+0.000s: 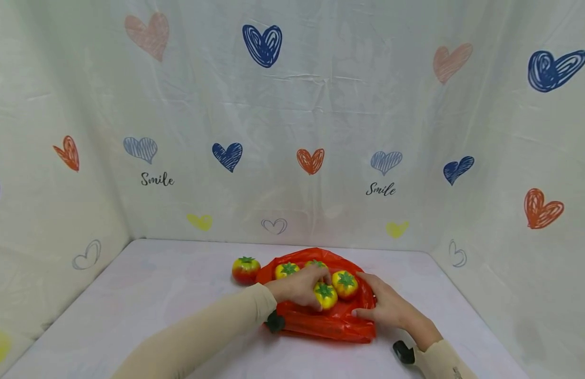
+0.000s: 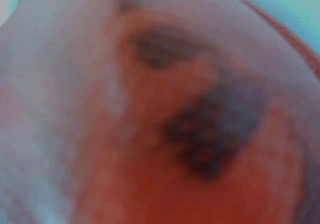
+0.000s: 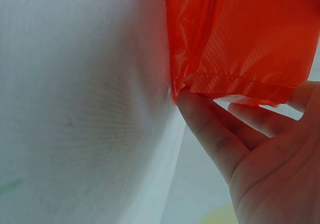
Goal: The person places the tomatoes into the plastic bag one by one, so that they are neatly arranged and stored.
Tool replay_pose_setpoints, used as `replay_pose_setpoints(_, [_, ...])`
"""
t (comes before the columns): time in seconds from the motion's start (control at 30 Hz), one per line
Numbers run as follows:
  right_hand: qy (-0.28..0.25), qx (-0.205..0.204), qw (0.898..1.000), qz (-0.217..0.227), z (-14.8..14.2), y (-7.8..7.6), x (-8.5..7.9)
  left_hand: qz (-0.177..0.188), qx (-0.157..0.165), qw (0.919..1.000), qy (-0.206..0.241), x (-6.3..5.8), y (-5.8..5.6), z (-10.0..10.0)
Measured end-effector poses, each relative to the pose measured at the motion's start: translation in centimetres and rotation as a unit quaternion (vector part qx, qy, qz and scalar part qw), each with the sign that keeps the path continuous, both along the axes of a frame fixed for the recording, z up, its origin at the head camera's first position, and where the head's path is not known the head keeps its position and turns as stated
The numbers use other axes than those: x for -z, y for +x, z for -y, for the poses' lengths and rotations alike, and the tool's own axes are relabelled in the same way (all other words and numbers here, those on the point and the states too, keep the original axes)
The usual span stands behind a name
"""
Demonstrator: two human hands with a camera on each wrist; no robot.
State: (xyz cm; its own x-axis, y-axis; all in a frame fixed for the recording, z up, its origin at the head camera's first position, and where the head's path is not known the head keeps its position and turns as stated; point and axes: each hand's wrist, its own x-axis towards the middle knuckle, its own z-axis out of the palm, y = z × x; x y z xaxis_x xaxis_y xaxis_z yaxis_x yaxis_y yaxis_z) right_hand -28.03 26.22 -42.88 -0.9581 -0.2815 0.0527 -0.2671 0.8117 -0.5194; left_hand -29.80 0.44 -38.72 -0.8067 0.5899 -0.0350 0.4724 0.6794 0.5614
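A red plastic bag (image 1: 316, 326) lies on the table with its mouth spread open, several red-and-yellow tomatoes with green leafy tops in it. My left hand (image 1: 299, 287) reaches into the bag, fingers and thumb curled round the front tomato (image 1: 326, 297). Beside that one sits another tomato (image 1: 344, 284), and a further tomato (image 1: 286, 270) rests near the bag's left side. In the left wrist view, orange-red surfaces with dark patches show blurred. My right hand (image 1: 392, 305) holds the bag's right edge; the right wrist view shows its fingertips and thumb at the bag's hem (image 3: 240, 87).
One more tomato (image 1: 246, 270) stands on the white table (image 1: 178, 284), outside the bag at its left. A white curtain (image 1: 330, 200) printed with hearts encloses the table's back and sides. A black camera (image 1: 403, 351) is worn on the right wrist.
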Motion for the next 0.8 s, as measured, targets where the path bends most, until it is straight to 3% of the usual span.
replay_pose_setpoints(0.8, [-0.001,-0.009,1.0,-0.007,-0.01,0.11,-0.13,0.0,-0.01,0.9999,-0.008,0.21,0.2,-0.35])
